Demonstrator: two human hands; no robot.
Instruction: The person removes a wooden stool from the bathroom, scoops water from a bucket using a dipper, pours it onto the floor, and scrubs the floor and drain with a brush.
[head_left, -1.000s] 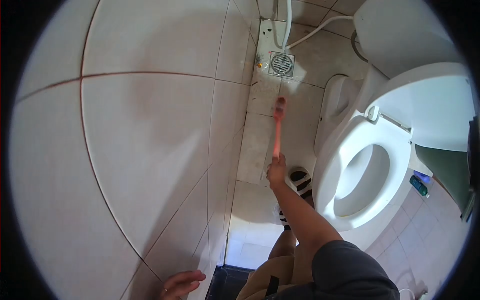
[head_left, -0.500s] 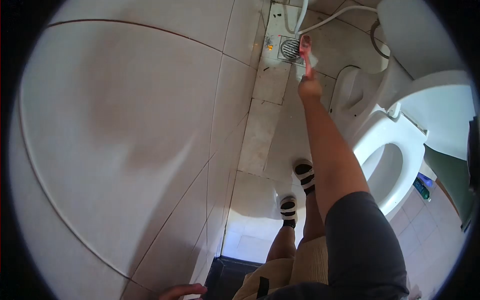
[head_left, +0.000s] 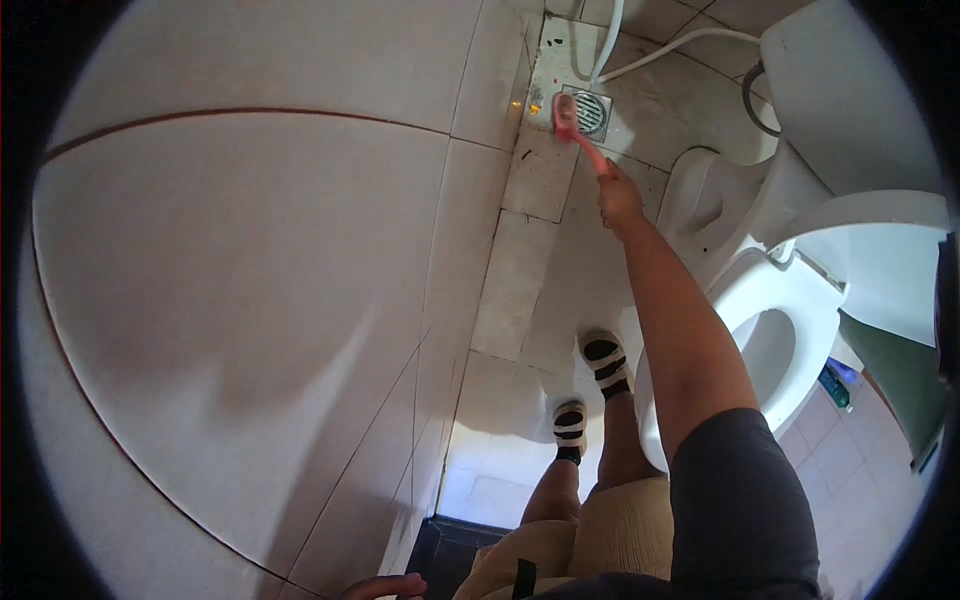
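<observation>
My right hand [head_left: 620, 197] is closed around the handle of a pink scrub brush [head_left: 594, 153], with the arm stretched far forward over the floor. The brush head lies over the left edge of a round-slotted metal floor drain [head_left: 592, 114], beside the wall. Whether its bristles press on the tile cannot be made out. At the bottom edge, my left hand [head_left: 385, 587] shows only in part, near the tiled wall; its visible fingers are stretched out with nothing in them. Small dark and orange bits of debris [head_left: 535, 109] lie on the tiles by the drain.
A white toilet [head_left: 740, 330] with its lid raised stands at right. White hoses [head_left: 680, 42] run across the floor behind the drain. The tiled wall [head_left: 250, 250] fills the left side. A green bottle [head_left: 834, 386] lies right of the toilet. My shoes [head_left: 604, 355] are on the floor.
The brush head has moved left, from the drain's right side to its left edge, and the handle now slants. My left hand stays low by the wall. The view has shifted slightly.
</observation>
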